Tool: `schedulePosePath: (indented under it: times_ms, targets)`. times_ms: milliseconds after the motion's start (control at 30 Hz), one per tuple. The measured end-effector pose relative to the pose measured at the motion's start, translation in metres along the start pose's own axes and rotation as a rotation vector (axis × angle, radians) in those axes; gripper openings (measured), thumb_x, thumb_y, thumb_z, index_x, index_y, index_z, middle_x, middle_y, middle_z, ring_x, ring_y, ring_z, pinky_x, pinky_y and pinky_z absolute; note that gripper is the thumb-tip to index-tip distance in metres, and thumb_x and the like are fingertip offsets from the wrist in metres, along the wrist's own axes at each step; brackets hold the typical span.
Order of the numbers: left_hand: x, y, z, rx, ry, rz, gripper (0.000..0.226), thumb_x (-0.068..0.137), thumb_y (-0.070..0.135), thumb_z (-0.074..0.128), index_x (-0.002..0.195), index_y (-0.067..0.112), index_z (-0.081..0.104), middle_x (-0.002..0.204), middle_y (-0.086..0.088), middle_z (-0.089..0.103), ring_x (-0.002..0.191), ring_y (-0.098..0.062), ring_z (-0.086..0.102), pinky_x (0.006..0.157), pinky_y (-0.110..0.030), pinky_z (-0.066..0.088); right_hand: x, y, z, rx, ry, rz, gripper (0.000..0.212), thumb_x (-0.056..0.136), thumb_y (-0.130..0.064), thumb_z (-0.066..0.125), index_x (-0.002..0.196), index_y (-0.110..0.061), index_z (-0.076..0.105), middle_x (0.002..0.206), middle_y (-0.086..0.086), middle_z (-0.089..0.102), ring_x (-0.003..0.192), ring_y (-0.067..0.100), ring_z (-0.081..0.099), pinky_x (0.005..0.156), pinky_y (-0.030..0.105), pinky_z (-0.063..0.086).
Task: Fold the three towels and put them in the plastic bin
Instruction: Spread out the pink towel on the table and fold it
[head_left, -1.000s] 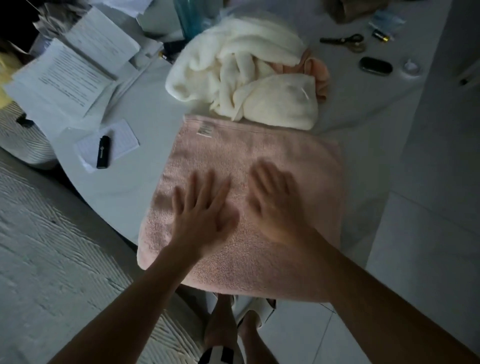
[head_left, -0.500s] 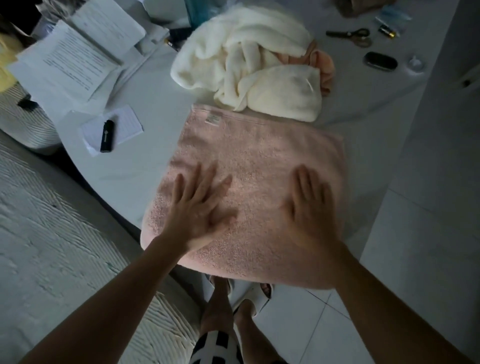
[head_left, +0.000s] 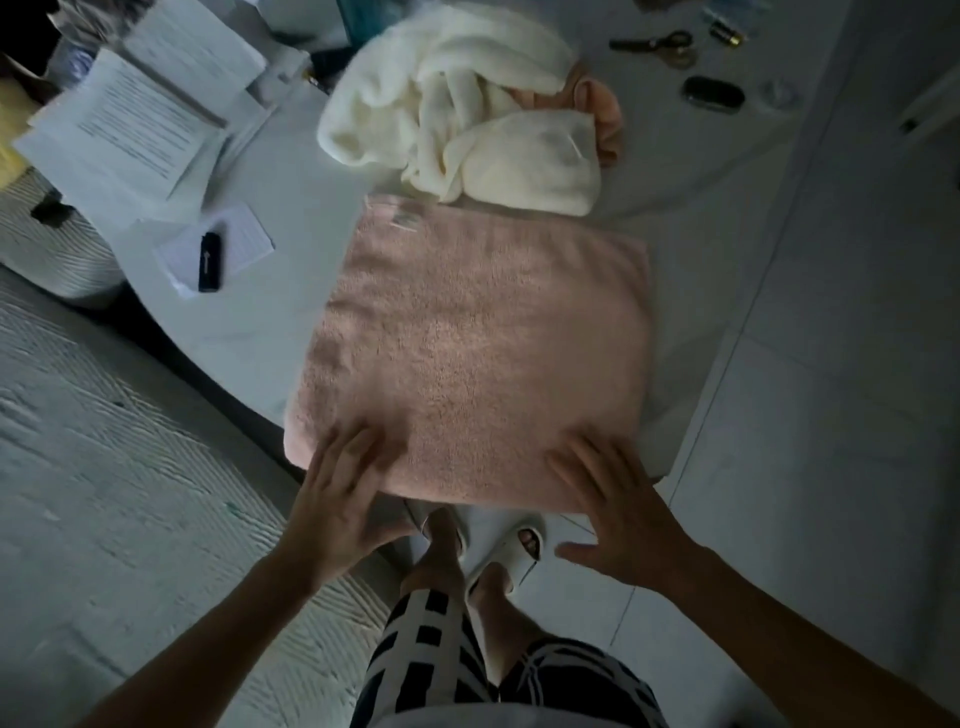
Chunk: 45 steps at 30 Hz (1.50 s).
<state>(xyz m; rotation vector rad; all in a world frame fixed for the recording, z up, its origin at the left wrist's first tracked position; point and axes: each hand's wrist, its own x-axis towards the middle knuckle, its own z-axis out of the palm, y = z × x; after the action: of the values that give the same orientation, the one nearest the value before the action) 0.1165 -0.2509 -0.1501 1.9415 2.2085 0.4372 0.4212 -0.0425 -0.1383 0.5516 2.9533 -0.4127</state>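
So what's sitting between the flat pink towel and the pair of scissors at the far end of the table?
In the head view, the crumpled cream towel lies between the pink towel and the scissors, with an orange cloth tucked behind it.

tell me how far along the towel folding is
Done so far: the pink towel lies flat on the table, seemingly folded over. In hand: the left hand and right hand rest open at its near corners, so it looks ready for another fold. Left: the white towel and an orange one beneath it sit crumpled. No plastic bin is in view.
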Motion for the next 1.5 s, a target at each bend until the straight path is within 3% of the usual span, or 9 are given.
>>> schedulePosePath:
  times_ms: [133, 300, 467, 600, 733, 867, 1067, 1200, 1500]
  targets:
    - [-0.002, -0.002, -0.006, 0.054, 0.047, -0.054, 0.066, 0.083, 0.009, 0.069, 0.145, 0.014, 0.045, 0.148, -0.020, 0.046, 0.141, -0.040, 0.038, 0.112, -0.063, 0.031, 0.002, 0.001, 0.001, -0.045, 0.037, 0.016, 0.069, 0.078, -0.030, 0.070, 0.142, -0.014, 0.049, 0.154, 0.013, 0.039, 0.143, 0.035, 0.034, 0.114, 0.057, 0.029]
    - [0.008, -0.009, -0.033, -0.006, 0.119, -0.101, 0.031, 0.088, 0.015, 0.053, 0.109, 0.002, 0.072, 0.117, -0.014, 0.071, 0.112, -0.032, 0.065, 0.100, -0.055, 0.049, 0.005, 0.010, -0.028, 0.201, 0.151, 0.125, 0.048, 0.085, -0.016, 0.054, 0.133, -0.021, 0.053, 0.134, 0.001, 0.060, 0.122, 0.020, 0.054, 0.101, 0.034, 0.043]
    - [0.002, -0.019, -0.073, -0.008, 0.124, -0.166, 0.019, 0.086, 0.012, 0.047, 0.084, 0.005, 0.065, 0.078, -0.009, 0.065, 0.069, -0.028, 0.061, 0.068, -0.042, 0.053, -0.011, 0.013, -0.060, 0.306, 0.048, 0.249, 0.023, 0.096, -0.022, 0.057, 0.119, -0.018, 0.058, 0.089, 0.004, 0.069, 0.074, 0.026, 0.065, 0.062, 0.032, 0.049]
    - [0.019, -0.014, -0.101, -0.118, 0.151, -0.200, 0.020, 0.082, 0.012, 0.043, 0.080, 0.005, 0.061, 0.075, -0.004, 0.060, 0.063, -0.016, 0.052, 0.057, -0.023, 0.042, -0.021, 0.014, -0.076, 0.457, 0.097, 0.328, 0.014, 0.094, -0.021, 0.061, 0.108, -0.021, 0.062, 0.084, -0.008, 0.066, 0.072, 0.012, 0.061, 0.064, 0.029, 0.050]
    - [0.053, -0.030, -0.132, -0.222, 0.074, -0.169, 0.016, 0.081, 0.021, 0.048, 0.078, 0.014, 0.062, 0.072, 0.008, 0.060, 0.063, -0.008, 0.051, 0.062, -0.008, 0.038, -0.013, 0.037, -0.106, 0.704, 0.189, 0.534, 0.018, 0.089, -0.019, 0.069, 0.096, -0.036, 0.066, 0.082, -0.025, 0.067, 0.080, -0.005, 0.064, 0.065, 0.008, 0.047]
    - [0.131, -0.069, -0.141, -0.381, 0.102, -0.347, 0.008, 0.087, 0.035, 0.059, 0.086, 0.030, 0.065, 0.075, 0.016, 0.068, 0.073, -0.002, 0.062, 0.066, -0.002, 0.040, 0.041, 0.073, -0.132, 0.766, 0.285, 0.653, 0.015, 0.086, -0.031, 0.068, 0.085, -0.045, 0.065, 0.082, -0.022, 0.067, 0.074, -0.004, 0.062, 0.059, 0.016, 0.047]
    - [0.251, -0.117, -0.090, -0.710, 0.126, -0.738, 0.011, 0.092, 0.030, 0.063, 0.096, 0.023, 0.070, 0.088, 0.012, 0.068, 0.081, -0.011, 0.061, 0.068, -0.025, 0.047, 0.151, 0.133, -0.116, 0.843, 0.531, 1.019, 0.021, 0.088, -0.029, 0.065, 0.108, -0.027, 0.068, 0.099, -0.007, 0.067, 0.097, 0.019, 0.064, 0.081, 0.033, 0.052]
    - [0.263, -0.133, -0.076, -0.900, 0.097, -0.931, 0.024, 0.092, 0.033, 0.065, 0.108, 0.014, 0.068, 0.095, -0.002, 0.069, 0.082, -0.018, 0.061, 0.065, -0.028, 0.048, 0.173, 0.128, -0.097, 0.865, 0.449, 1.222, 0.034, 0.092, -0.039, 0.061, 0.120, -0.020, 0.062, 0.098, -0.005, 0.059, 0.096, 0.021, 0.058, 0.077, 0.030, 0.040]
    - [0.238, -0.139, -0.079, -0.603, 0.108, -0.897, 0.021, 0.093, 0.041, 0.060, 0.106, 0.025, 0.067, 0.094, 0.006, 0.071, 0.086, -0.017, 0.065, 0.075, -0.035, 0.050, 0.165, 0.121, -0.108, 0.693, 0.454, 1.172, 0.020, 0.090, -0.044, 0.061, 0.100, -0.027, 0.067, 0.083, -0.014, 0.066, 0.078, 0.010, 0.062, 0.066, 0.028, 0.045]
